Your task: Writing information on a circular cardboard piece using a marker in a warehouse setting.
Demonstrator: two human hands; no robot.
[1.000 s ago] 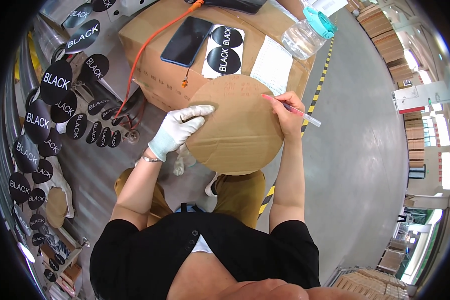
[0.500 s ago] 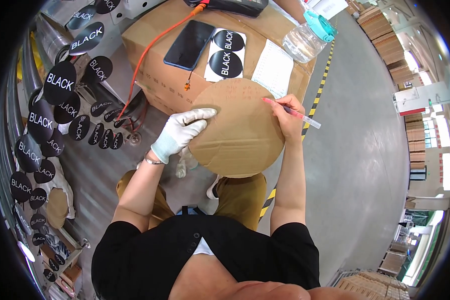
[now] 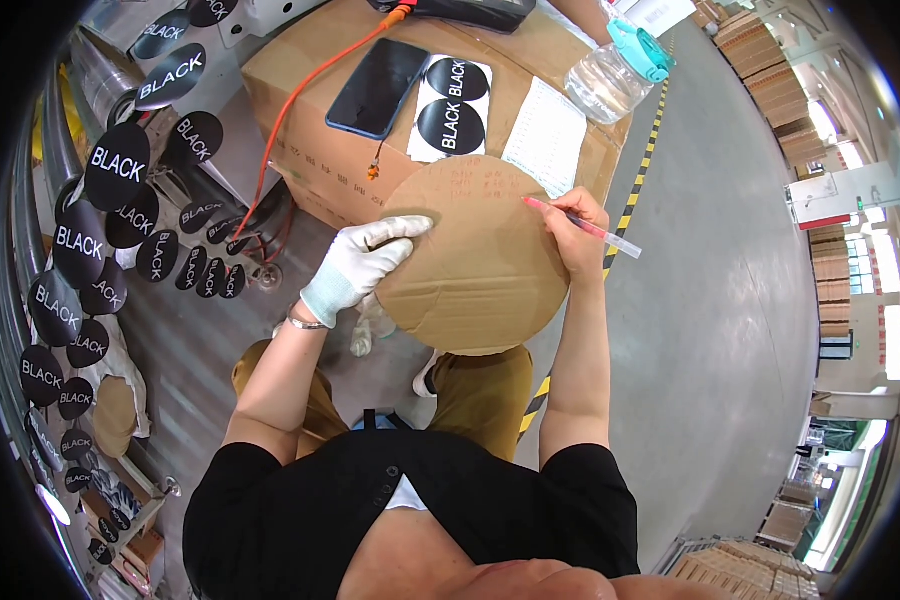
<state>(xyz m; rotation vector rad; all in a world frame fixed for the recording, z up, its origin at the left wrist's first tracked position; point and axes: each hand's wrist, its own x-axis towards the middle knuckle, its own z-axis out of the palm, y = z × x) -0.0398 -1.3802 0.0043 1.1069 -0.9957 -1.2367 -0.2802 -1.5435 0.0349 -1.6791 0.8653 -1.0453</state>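
A round piece of brown cardboard (image 3: 475,270) is held out over my lap, with faint red handwriting near its far edge. My left hand (image 3: 365,262), in a white glove, grips its left edge, thumb and fingers pinching the board. My bare right hand (image 3: 581,235) is closed around a red pen (image 3: 610,239) with a clear barrel. The pen's red tip is over the upper right of the disc, beside the writing; whether it touches I cannot tell.
Beyond the disc a cardboard box (image 3: 310,165) carries a phone (image 3: 377,90), a sheet with round black stickers (image 3: 451,126), a written paper (image 3: 545,140) and a water bottle (image 3: 620,75). An orange cable (image 3: 305,85) hangs down its left side. Metal machinery (image 3: 105,75) stands at left.
Almost nothing differs. Both hands, the disc and the pen keep their places, with at most a tiny shift.
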